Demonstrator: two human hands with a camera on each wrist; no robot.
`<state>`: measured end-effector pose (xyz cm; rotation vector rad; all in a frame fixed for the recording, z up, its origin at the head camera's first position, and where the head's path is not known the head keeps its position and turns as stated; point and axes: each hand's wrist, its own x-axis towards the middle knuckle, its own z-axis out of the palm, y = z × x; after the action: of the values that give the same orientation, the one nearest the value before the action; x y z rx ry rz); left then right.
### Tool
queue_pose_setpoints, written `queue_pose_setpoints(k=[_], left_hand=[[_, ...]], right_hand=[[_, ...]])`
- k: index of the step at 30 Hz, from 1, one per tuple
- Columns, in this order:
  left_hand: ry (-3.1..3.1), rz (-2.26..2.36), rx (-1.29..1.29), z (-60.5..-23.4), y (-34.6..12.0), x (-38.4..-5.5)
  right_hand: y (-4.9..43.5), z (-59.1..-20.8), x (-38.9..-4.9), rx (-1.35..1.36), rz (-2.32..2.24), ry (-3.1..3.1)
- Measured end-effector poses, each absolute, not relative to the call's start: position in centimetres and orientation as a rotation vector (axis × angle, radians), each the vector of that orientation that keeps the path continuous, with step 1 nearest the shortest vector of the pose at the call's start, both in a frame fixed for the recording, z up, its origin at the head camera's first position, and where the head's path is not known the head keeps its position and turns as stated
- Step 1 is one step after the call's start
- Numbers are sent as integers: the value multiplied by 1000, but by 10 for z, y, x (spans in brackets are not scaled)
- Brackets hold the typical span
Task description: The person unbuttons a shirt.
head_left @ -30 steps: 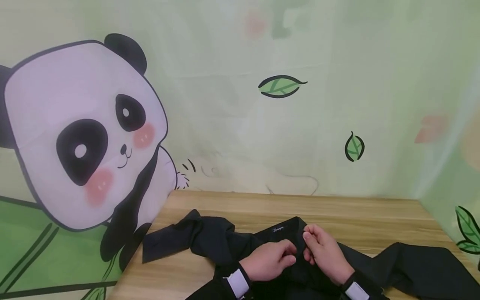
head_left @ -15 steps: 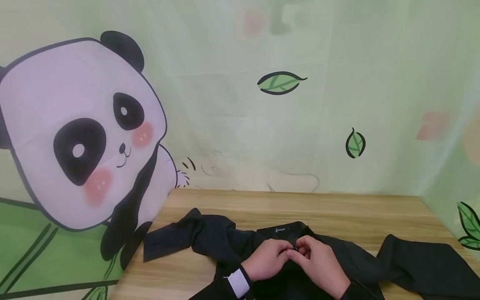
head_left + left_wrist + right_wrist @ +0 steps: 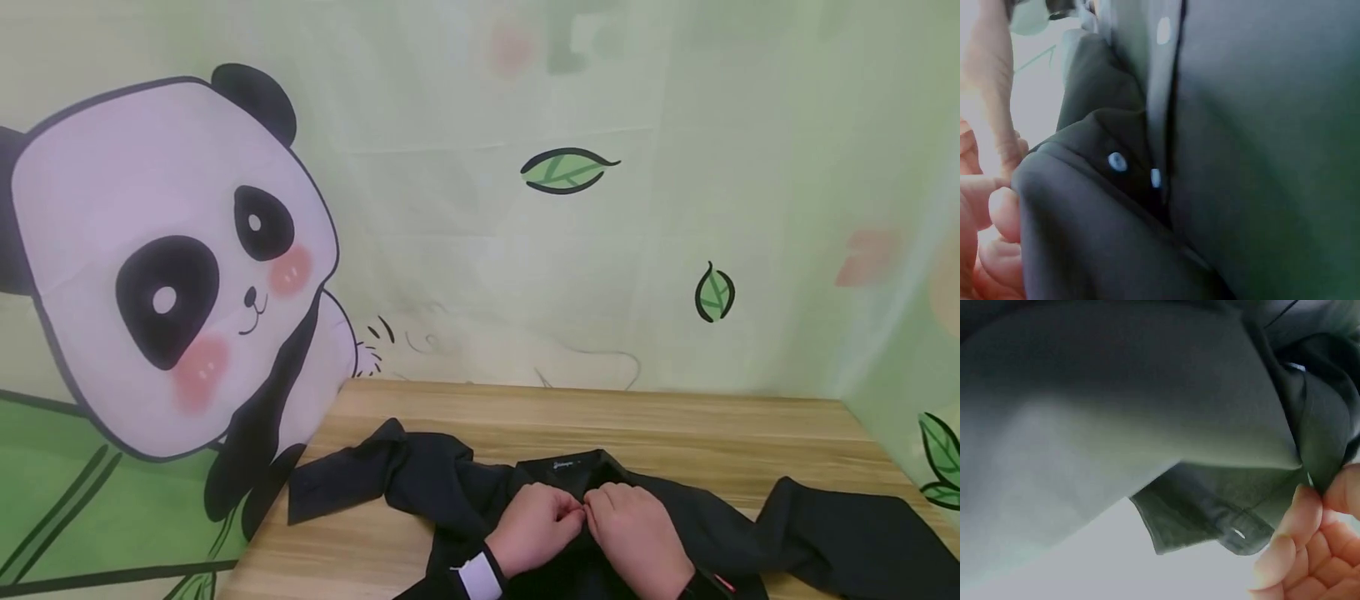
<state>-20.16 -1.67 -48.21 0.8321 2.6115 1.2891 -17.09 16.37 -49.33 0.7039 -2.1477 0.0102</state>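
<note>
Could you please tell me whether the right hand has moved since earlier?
Yes, the right hand moved left and down in the head view, against the upper printed leaf.

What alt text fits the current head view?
A person's left hand and right hand are close together at the front of a dark shirt, just below its collar. The shirt lies on a wooden table, sleeves out to both sides. Behind, a pale green backdrop shows a cartoon panda and leaves.

We hold our left hand and right hand close together — fingers curled and pinching, backs turned upward — forearms slanting in from either side.
</note>
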Motion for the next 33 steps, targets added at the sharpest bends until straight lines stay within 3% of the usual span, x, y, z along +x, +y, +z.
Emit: queue_pose_setpoints(k=[8,12,16,21,26,29,33], left_hand=[[2622,1311,764,-489,-12,-197],[2615,1337,755,-504,-12,-200],[2627,1380,780,-499,-15,-192],[2664,1417,769,-491,-21,-195],[2580,1492,568,-484,-42,-210],[2669,1378,499,-482,-50,-215],[3128,949,705,-482,-45,-208]], right_hand=[[161,-504,-171,719,-81,-2075],[158,-500,-168,556,490,-2624],[168,-500,-180,158,1098,-2905],[187,-495,-189,29,1108,-2907],[200,-480,-185,-74,1178,-2845],[201,-473,-185,-70,1250,-2778],[195,-468,-184,-15,1337,-2745]])
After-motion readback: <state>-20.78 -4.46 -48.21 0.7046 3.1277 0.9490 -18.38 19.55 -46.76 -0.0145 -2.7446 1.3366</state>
